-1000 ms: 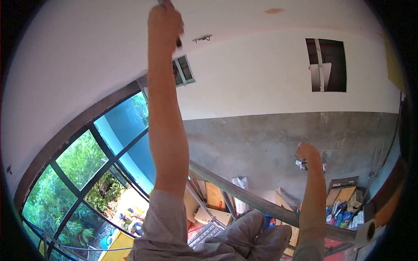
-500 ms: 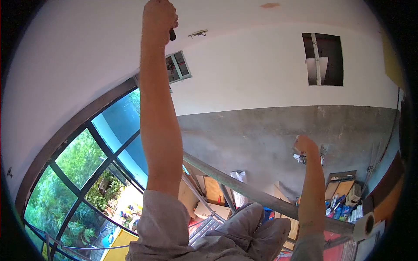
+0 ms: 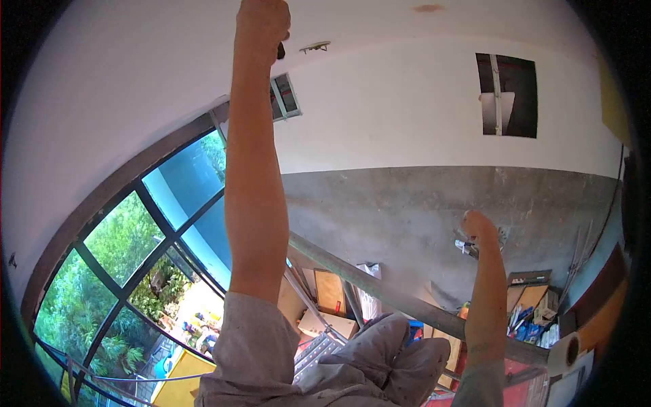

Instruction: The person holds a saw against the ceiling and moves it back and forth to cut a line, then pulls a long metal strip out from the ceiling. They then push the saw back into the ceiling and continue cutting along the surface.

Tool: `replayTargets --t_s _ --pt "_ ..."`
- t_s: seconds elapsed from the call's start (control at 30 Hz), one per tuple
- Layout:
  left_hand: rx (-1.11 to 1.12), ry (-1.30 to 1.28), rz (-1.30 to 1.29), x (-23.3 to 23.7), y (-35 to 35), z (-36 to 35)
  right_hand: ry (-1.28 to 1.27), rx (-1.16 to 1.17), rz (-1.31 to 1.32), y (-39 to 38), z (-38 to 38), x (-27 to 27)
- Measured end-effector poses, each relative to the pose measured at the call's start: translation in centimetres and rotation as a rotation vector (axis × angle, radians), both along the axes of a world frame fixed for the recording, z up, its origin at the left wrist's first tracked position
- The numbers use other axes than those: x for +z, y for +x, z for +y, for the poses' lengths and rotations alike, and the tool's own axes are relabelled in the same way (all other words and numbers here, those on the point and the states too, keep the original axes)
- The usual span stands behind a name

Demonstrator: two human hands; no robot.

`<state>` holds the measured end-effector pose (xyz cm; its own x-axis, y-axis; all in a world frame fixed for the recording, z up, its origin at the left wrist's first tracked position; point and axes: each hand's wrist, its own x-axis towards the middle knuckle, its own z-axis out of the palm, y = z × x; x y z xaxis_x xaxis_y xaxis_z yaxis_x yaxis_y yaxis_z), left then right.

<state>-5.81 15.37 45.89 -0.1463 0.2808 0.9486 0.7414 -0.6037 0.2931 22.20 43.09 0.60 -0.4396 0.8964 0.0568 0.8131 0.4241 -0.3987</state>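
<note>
My left hand [image 3: 263, 24] is raised high against the white ceiling [image 3: 366, 17], at the end of a straight arm. Its fingers are wrapped round a dark handle [image 3: 281, 51]; the rest of that tool is out of sight. Lower on the right, my right hand [image 3: 479, 227] is closed on a small metal-edged tool [image 3: 466, 248], in front of the grey lower part of the wall [image 3: 386, 210]. What exactly this tool is cannot be made out.
A thick metal pipe [image 3: 380, 288] crosses in front of me. Big windows [image 3: 129, 237] curve along the left. Square openings [image 3: 519, 98] show in the white surface. Below lie boxes [image 3: 332, 324], a ladder-like metal platform [image 3: 315, 356] and a tape roll [image 3: 564, 354] at right.
My left hand has shifted slightly to the right in view, still round the dark handle. My right hand stays nearly in place with its tool. The view has tilted a little.
</note>
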Motion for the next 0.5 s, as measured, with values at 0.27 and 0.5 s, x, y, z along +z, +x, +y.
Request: replayTargets --t_s 0.27,0.5 --pt "0.443 -0.083 0.055 -2.2 1.9 -0.3 -0.048 0.031 0.021 -0.3 -0.3 0.5" --pt "0.351 0.082 0.023 -3.9 0.9 0.6 -0.119 0.009 0.027 -0.6 -1.4 2.9"
